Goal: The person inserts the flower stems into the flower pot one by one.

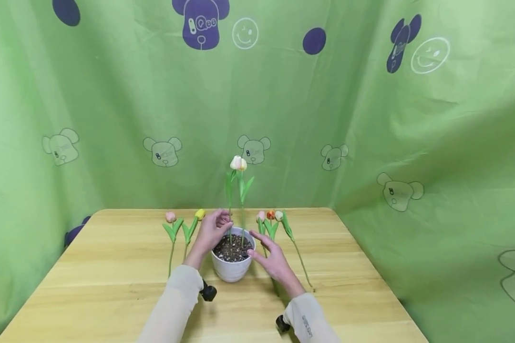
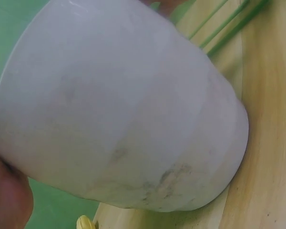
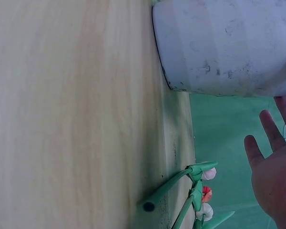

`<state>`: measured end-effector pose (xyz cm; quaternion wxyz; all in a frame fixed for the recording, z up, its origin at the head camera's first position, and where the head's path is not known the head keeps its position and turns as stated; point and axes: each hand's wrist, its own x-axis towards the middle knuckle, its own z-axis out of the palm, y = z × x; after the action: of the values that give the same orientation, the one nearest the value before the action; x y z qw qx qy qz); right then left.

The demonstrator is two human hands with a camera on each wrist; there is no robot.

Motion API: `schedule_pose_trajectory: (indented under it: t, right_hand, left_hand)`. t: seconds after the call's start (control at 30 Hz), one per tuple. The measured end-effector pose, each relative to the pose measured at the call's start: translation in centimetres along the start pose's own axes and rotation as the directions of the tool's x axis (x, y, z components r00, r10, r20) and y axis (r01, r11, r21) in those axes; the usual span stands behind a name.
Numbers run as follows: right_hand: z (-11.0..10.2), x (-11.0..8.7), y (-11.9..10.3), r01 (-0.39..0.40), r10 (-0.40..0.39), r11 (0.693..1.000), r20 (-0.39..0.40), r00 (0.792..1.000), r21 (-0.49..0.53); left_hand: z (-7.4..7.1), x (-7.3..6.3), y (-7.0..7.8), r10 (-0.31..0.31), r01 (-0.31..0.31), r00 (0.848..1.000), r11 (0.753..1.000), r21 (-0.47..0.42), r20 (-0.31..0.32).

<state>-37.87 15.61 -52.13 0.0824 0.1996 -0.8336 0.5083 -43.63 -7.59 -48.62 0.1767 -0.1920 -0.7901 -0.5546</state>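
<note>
Two pale artificial tulips stand upright in the dark soil of a white pot. At the pot's back left, my left hand pinches the left tulip's stem between thumb and curled fingers, just above the rim. My right hand is at the pot's right side, its fingers spread and its fingertips by the rim. In the right wrist view the right hand shows loose, apart fingers beside the pot. The pot wall fills most of the left wrist view and hides the left fingers.
On the wooden table, a pink tulip and a yellow tulip lie left of the pot. Pink, orange and white tulips lie to its right, partly behind my right hand. A green curtain surrounds the table.
</note>
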Motion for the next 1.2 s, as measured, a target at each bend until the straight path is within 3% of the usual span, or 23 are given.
schedule_pose_trajectory:
  t: [0.2,0.8,1.03,1.2]
  right_hand:
    - [0.23,-0.09,0.05,-0.008,0.008,1.000,-0.006,1.000,0.008]
    - [0.16,-0.30,-0.22,-0.008,0.008,0.999,-0.021,1.000,0.035]
    - [0.43,-0.13,-0.51,-0.016,0.018,0.999,-0.037,0.999,0.047]
    - [0.55,-0.24,-0.50,-0.007,0.011,0.998,-0.059,0.998,0.068]
  left_hand:
    - [-0.03,-0.20,-0.43,-0.006,0.008,0.999,0.999,0.038,-0.037]
    - [0.18,0.06,-0.40,-0.132,0.133,0.991,0.989,-0.058,0.017]
    - [-0.14,-0.21,0.03,-0.149,0.147,0.989,0.984,-0.099,-0.015]
    - [-0.67,-0.29,-0.52,-0.166,0.161,0.985,0.979,-0.128,-0.036]
